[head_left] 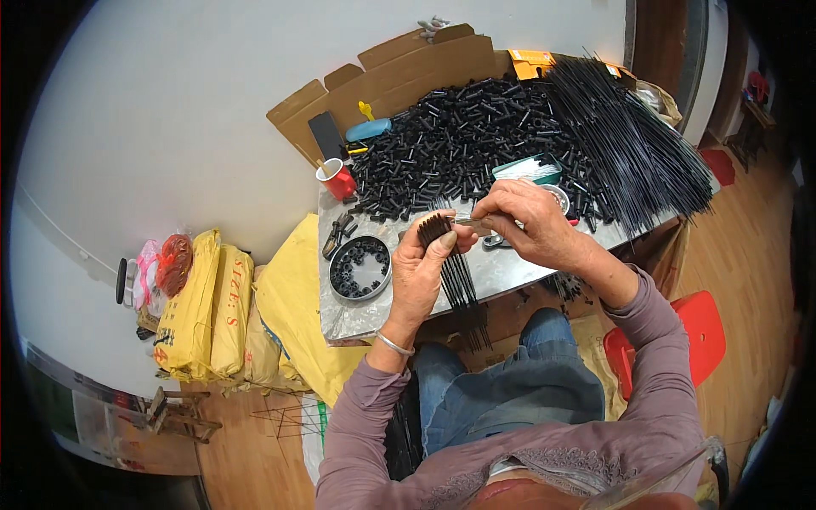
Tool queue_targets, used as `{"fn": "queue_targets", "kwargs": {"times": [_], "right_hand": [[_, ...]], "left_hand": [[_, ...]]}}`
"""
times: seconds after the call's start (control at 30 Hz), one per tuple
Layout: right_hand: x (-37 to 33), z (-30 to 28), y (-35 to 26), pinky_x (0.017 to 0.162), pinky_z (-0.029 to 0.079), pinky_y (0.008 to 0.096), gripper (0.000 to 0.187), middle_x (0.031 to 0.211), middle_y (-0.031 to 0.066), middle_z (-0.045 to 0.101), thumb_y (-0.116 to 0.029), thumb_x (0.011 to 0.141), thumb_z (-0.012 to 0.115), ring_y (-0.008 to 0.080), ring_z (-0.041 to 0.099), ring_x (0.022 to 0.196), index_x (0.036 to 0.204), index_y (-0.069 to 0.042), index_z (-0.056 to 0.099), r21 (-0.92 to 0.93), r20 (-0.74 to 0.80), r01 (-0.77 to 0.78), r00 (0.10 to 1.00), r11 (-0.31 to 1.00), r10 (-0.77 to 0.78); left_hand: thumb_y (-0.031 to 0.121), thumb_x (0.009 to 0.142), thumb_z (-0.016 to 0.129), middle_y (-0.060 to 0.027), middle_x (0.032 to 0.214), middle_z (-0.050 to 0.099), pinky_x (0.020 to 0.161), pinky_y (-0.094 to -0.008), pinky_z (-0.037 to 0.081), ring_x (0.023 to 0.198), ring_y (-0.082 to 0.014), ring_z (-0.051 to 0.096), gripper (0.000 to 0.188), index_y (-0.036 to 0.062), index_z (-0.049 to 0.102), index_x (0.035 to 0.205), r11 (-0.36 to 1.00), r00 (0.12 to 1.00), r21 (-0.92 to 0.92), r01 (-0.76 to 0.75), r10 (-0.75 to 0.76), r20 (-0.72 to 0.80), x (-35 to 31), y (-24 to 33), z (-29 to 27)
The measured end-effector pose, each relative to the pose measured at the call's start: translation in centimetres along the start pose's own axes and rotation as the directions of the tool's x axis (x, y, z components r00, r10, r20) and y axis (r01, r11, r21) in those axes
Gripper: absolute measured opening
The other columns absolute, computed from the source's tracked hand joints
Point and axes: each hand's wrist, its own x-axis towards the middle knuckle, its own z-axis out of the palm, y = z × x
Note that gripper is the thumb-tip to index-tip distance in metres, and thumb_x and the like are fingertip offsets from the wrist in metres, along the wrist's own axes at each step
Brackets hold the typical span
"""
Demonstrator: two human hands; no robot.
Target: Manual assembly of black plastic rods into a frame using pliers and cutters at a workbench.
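Observation:
My left hand [411, 280] is closed around a fanned bundle of thin black rods [460, 287], held over the table's front edge with their lower ends pointing toward my lap. My right hand [537, 223] is pinched beside the bundle's upper end. Its fingertips meet a small thin piece between the two hands, too small to make out. Left of my left hand stands a round tin [360, 297] with small black ring-like parts inside. Behind both hands spreads a large heap of short black tubular pieces [459, 136].
Long black rods [625, 144] lie piled at the table's right. A green tray [554, 178] holds white sticks. A red mug [339, 181], a dark phone [326, 136] and a cardboard sheet [399, 72] are at the back left. Yellow sacks [191, 306] stand left; a red stool [705, 336] right.

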Motion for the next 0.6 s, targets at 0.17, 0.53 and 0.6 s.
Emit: {"fn": "queue_targets", "kwargs": {"times": [0.17, 0.53, 0.6], "right_hand": [[0.25, 0.21, -0.01, 0.063, 0.042, 0.0363, 0.008, 0.075, 0.0055, 0.057, -0.007, 0.078, 0.065, 0.0246, 0.057, 0.071, 0.084, -0.006, 0.06, 0.018, -0.017, 0.006, 1.0, 1.0, -0.005], [0.53, 0.47, -0.2, 0.059, 0.042, 0.0327, 0.009, 0.072, 0.0056, 0.058, -0.008, 0.077, 0.069, 0.021, 0.056, 0.066, 0.085, -0.004, 0.066, 0.002, -0.043, -0.009, 0.999, 1.0, 0.009], [0.53, 0.33, -0.32, 0.059, 0.042, 0.0322, 0.009, 0.072, 0.0056, 0.058, -0.008, 0.077, 0.069, 0.0207, 0.056, 0.066, 0.085, -0.005, 0.066, -0.031, -0.038, 0.015, 0.999, 0.999, -0.016]], "left_hand": [[0.009, 0.094, 0.055, -0.0095, 0.097, 0.066, 0.083, -0.0336, 0.054, 0.089, -0.021, 0.066, 0.025, 0.0029, 0.052, 0.118, 1.0, 1.0, -0.012, 0.002, -0.002, 0.0, -0.02, -0.07, -0.15], [0.008, 0.093, 0.057, -0.0075, 0.099, 0.066, 0.084, -0.0318, 0.053, 0.091, -0.0175, 0.065, 0.023, 0.0022, 0.056, 0.115, 1.0, 0.999, 0.009, 0.019, -0.019, 0.029, -0.01, 0.14, 0.04], [0.007, 0.093, 0.056, -0.0079, 0.099, 0.066, 0.085, -0.0321, 0.053, 0.091, -0.0179, 0.065, 0.023, 0.002, 0.056, 0.115, 1.0, 0.999, 0.023, 0.001, -0.002, 0.041, -0.03, 0.09, 0.05]]}}
